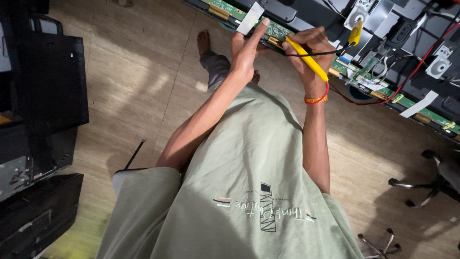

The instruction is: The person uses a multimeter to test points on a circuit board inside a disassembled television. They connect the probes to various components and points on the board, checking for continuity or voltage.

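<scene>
Right hand [311, 48] is wrapped tight around a yellow probe [306, 58], its tip angled down onto the long green circuit strip [275, 29] at the edge of the opened flat screen [412, 43]. Left hand [247, 45] is spread wide, fingers extended, forefinger touching a white ribbon tab [250, 18] on that same strip, gripping nothing. A second yellow probe [355, 32] stands just beyond the right hand, black lead trailing back. Red cable [407, 79] loops over the board. A red band [316, 99] circles the right wrist. Tiled floor [139, 72] below, with chair legs [421, 184] on the right.
</scene>
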